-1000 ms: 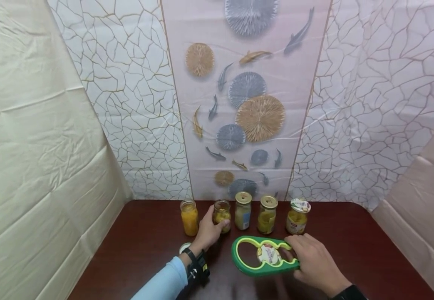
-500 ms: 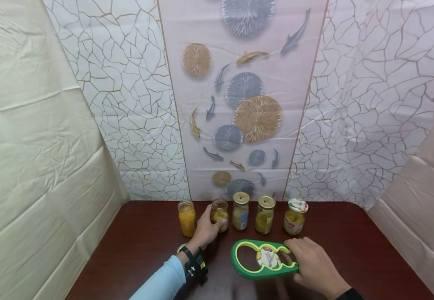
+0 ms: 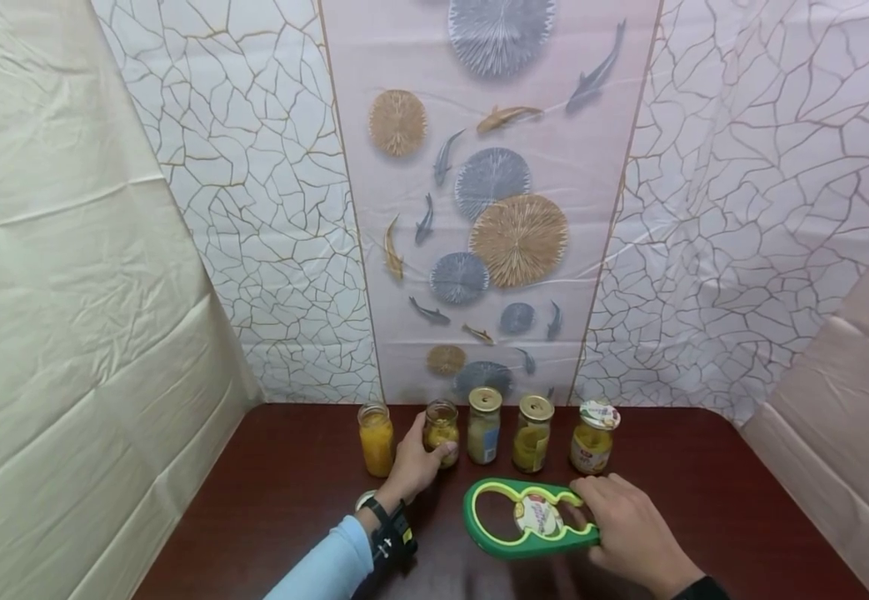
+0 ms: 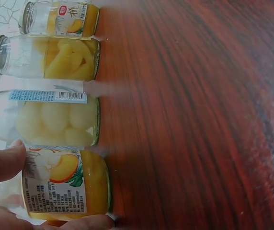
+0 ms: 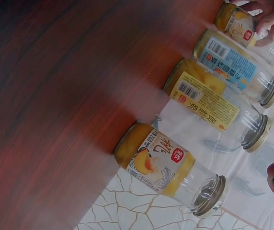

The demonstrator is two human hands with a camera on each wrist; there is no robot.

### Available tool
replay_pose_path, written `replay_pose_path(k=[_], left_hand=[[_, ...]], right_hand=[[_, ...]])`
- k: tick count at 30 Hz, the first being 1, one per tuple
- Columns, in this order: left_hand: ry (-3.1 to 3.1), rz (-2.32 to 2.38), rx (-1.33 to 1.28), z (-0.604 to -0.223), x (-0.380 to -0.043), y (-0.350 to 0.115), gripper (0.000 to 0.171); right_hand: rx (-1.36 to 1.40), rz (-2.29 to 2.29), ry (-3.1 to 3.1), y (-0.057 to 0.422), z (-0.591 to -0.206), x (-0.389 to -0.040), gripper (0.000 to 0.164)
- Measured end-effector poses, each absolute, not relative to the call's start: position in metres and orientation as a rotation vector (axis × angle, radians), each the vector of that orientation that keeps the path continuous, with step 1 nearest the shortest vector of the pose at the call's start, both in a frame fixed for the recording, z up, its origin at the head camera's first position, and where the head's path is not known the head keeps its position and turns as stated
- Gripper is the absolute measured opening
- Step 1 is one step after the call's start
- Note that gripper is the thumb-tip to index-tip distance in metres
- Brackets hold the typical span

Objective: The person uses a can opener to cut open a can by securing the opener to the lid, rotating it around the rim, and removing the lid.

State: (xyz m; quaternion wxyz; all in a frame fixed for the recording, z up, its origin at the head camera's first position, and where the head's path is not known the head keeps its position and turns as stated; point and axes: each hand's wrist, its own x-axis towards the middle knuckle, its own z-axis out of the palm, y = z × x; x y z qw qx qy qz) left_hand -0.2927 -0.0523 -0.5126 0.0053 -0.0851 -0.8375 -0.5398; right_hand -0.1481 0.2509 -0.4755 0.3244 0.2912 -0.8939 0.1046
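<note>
Latest change: hardly any between the frames; a slight drop of the jar opener (image 3: 531, 547) toward the wearer is noted, the lid (image 3: 539, 517) in its middle opening being carried along.
Meaning for the work: the lidless jar (image 3: 440, 432) is judged to be already opened; its steadying seems nearly complete.
Compared with one second ago: the left-hand grip is unchanged; the row of jars is unmoved; the small shift of the whole head view is attributed to the camera.
Left hand (image 3: 415, 460): wrapped about the lidless jar, thumb on one side, fingers on the other; jar upright on the table (image 3: 284, 500), second from the left in the row.
Right hand (image 3: 626, 521): closed about the narrow end of the jar opener; the opener is held nearer the wearer than the row; whether the lid is clamped or merely lodged cannot be told.
Orange jar (image 3: 377, 446): uncovered, at the left end of the row.
Capped jars: blue-labelled jar (image 3: 483, 437), yellow-labelled jar (image 3: 531, 442) and print-lidded jar (image 3: 591, 450), standing apart to the right; lids on.
Pale disc (image 3: 363, 498): partly hidden by the left wrist; identity not confirmed.
</note>
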Motion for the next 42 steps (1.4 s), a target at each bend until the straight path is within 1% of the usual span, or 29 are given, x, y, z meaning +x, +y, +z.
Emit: replay_pose_path(k=[7, 13, 16, 22, 25, 28, 31, 34, 37, 39, 42], left_hand=[[-2.624, -1.717, -0.255, -0.513, -0.292, -0.052, 0.071], [-2.621, -1.72, -0.226, -0.51, -0.292, -0.052, 0.07], [-2.609, -1.738, -0.223, -0.51, -0.289, -0.052, 0.076], [-2.554, -1.869, -0.226, -0.508, -0.281, -0.053, 0.101], [-2.567, -1.88, -0.21, -0.509, -0.272, -0.057, 0.105], [-2.578, -1.87, -0.203, -0.51, -0.262, -0.062, 0.096], [-2.538, -1.901, -0.222, -0.513, -0.249, -0.069, 0.081], [-2.471, -1.976, -0.258, -0.512, -0.237, -0.075, 0.07], [-2.403, -2.073, -0.324, -0.51, -0.225, -0.081, 0.058], [-2.381, -2.117, -0.383, -0.509, -0.216, -0.085, 0.045], [-2.417, -2.087, -0.442, -0.508, -0.204, -0.09, 0.023]], right_hand=[[0.75, 0.268, -2.355, 0.252, -0.478, -0.148, 0.038], [0.728, 0.247, -2.394, 0.253, -0.477, -0.148, 0.045], [0.736, 0.248, -2.399, 0.254, -0.477, -0.148, 0.045], [0.754, 0.259, -2.375, 0.255, -0.477, -0.148, 0.04], [0.755, 0.264, -2.381, 0.255, -0.476, -0.149, 0.039], [0.743, 0.261, -2.389, 0.256, -0.476, -0.149, 0.041], [0.729, 0.248, -2.387, 0.257, -0.479, -0.148, 0.041], [0.714, 0.231, -2.391, 0.259, -0.482, -0.147, 0.043], [0.685, 0.214, -2.409, 0.261, -0.484, -0.145, 0.049], [0.664, 0.206, -2.422, 0.261, -0.484, -0.145, 0.054], [0.662, 0.211, -2.427, 0.26, -0.484, -0.144, 0.054]])
